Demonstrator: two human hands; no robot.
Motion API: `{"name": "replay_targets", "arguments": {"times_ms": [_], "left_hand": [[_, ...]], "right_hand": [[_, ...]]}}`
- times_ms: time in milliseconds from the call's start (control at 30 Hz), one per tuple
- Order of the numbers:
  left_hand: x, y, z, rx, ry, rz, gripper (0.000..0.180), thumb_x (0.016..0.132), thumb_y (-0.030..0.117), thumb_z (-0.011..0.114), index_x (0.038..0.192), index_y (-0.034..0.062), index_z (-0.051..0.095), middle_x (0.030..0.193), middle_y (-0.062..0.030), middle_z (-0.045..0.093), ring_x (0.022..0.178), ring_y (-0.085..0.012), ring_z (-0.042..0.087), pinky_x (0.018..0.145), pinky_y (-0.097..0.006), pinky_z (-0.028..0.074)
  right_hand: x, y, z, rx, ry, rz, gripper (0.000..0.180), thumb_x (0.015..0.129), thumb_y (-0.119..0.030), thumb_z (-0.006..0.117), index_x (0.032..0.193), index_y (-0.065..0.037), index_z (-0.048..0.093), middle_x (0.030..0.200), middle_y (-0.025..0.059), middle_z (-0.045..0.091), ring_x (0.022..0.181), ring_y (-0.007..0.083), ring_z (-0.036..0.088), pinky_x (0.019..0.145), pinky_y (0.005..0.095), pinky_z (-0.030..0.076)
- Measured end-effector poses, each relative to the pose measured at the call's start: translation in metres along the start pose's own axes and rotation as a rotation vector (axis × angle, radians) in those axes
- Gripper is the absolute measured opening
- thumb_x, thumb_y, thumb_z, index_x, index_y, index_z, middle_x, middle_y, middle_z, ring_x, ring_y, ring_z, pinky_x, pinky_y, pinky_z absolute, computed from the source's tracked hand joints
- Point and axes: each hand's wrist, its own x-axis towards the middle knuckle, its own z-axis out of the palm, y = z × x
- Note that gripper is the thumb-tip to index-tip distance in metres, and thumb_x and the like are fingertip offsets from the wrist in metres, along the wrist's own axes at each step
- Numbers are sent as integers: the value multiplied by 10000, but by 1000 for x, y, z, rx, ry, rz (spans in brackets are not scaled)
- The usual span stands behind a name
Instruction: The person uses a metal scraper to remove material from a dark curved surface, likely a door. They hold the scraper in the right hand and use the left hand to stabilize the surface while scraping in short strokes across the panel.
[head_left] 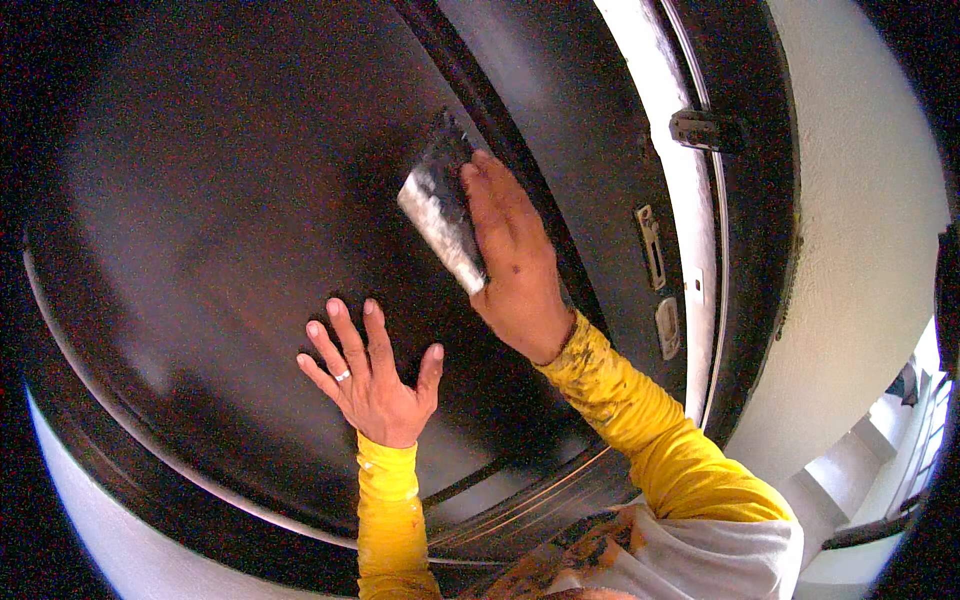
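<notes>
A large dark brown door [220, 200] fills most of the view. My left hand [375, 385], with a ring on one finger, lies with fingers spread against the door's lower middle. Up and to the right, my right hand [515, 255] presses a sheet of sandpaper [440, 205] against the door, beside a dark raised strip [500, 110]. The sandpaper is dark, with a whitish worn or dusty band along its lower left side. My right fingers lie over its right edge, and part of the sheet is hidden under them.
A metal lock plate [650, 247] and a smaller pale fitting [668, 328] sit on the door's right edge. Beyond a bright gap, a latch fitting [708, 130] is on the dark frame. A white wall [860, 200] and steps [850, 460] stand at the right.
</notes>
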Motion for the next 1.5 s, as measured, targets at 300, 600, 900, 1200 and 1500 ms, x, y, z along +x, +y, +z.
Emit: {"name": "replay_targets", "arguments": {"times_ms": [300,600,900,1200,1500], "left_hand": [[3,1,1,-13,-22,3,828,929,636,478,1550,114,309,1632,-175,184,1499,-433,118,1171,-624,19],[2,0,3,-44,2,-12,766,947,625,460,1524,130,375,1622,-170,223,1507,-410,110,1176,-619,19],[5,1,4,-14,-2,0,821,929,638,480,1538,107,338,1629,-172,200,1499,-429,124,1173,-623,31],[7,3,10,-35,-36,-18,821,918,635,500,1536,117,344,1626,-178,205,1498,-427,129,1169,-629,28],[8,4,12,-44,-38,-17,830,912,637,506,1530,105,347,1622,-190,207,1494,-442,127,1169,-629,33]], "right_hand": [[2,5,-2,8,-16,117,875,662,101,612,1485,33,322,1521,259,350,1419,425,327,1198,463,259],[3,11,4,17,11,10,898,640,99,648,1478,29,331,1529,247,345,1418,419,335,1191,458,286],[2,15,3,15,-19,42,837,703,68,655,1475,30,333,1514,250,366,1412,422,342,1185,465,286],[31,15,15,-19,-1,-72,664,773,24,587,1416,30,421,1469,249,422,1359,428,413,1160,486,317],[57,17,29,-30,77,-117,555,833,7,499,1385,37,449,1421,264,465,1327,436,441,1142,505,336]]}}
